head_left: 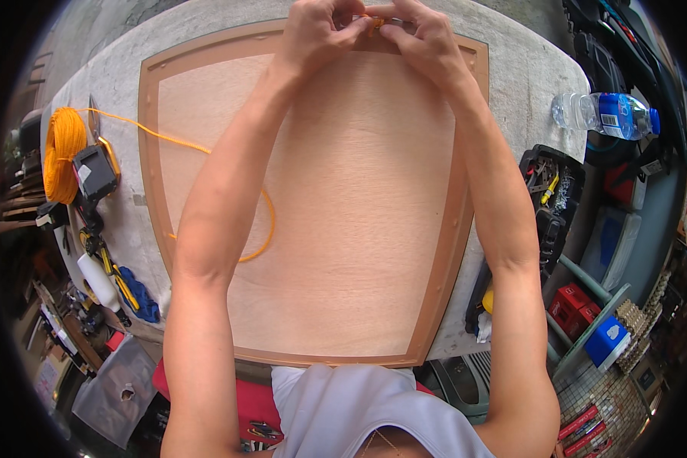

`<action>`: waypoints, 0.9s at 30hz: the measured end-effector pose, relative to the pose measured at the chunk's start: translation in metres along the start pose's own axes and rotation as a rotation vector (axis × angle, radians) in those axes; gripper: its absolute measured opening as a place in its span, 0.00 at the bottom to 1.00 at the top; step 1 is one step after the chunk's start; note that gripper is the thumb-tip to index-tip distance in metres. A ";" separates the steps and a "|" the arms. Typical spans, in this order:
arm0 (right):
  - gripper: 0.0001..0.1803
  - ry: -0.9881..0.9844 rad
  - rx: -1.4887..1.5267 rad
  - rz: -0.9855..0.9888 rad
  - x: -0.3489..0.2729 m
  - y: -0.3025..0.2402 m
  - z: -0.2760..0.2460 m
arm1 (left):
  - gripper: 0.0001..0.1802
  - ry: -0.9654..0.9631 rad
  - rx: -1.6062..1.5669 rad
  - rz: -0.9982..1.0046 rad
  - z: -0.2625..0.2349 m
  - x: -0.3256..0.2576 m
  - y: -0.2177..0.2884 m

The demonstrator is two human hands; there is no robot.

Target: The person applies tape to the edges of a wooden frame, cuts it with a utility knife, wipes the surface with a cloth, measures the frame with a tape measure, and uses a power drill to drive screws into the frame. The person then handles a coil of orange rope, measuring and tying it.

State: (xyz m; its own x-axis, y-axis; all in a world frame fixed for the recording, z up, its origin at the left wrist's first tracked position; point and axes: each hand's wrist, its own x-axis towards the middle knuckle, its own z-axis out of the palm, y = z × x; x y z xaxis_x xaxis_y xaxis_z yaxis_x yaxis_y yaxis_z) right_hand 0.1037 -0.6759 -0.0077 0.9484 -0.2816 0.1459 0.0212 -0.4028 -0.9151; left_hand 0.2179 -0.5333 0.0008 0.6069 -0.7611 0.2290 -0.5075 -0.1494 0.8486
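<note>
A large framed panel [343,206] of pale wood with a brown border lies flat before me. At its far edge my left hand [322,32] and my right hand [424,37] are close together, fingers pinched on a short piece of orange cord [374,24]. The cord looks bunched or knotted there, but the fingers partly cover it, and whether it goes through a fitting on the frame is hidden. Another length of orange cord [270,221] curves over the panel, passes under my left forearm and runs to an orange coil [66,153] at the left.
The panel rests on a pale, worn table [523,76]. Beside the coil are a black-and-yellow tape measure [96,172], a white bottle [99,281] and a blue cloth [139,294]. On the right stand a water bottle [607,114] and a black tool tray [551,195].
</note>
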 end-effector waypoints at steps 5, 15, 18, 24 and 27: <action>0.37 -0.050 0.330 -0.038 0.003 0.010 0.005 | 0.05 -0.055 0.162 -0.025 0.003 -0.001 0.008; 0.28 -0.021 0.166 0.022 -0.002 0.000 0.000 | 0.16 -0.492 0.160 -0.356 -0.010 0.002 0.024; 0.16 0.022 -0.016 -0.079 -0.001 -0.007 -0.004 | 0.15 -0.540 -0.220 -0.368 -0.034 -0.010 0.015; 0.08 0.077 -0.166 -0.142 -0.004 -0.012 -0.002 | 0.15 -0.531 -0.383 -0.473 -0.048 0.004 0.007; 0.06 0.126 -0.208 -0.218 -0.003 -0.003 0.002 | 0.16 -0.419 -0.400 -0.459 -0.049 0.011 0.010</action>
State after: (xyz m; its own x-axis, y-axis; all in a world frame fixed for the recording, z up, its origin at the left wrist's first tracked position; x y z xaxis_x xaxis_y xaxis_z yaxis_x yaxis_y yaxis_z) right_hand 0.1015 -0.6720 -0.0058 0.8817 -0.2690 0.3876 0.1424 -0.6314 -0.7623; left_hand 0.2492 -0.5123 0.0352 0.3793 -0.8667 -0.3242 0.0514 -0.3301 0.9426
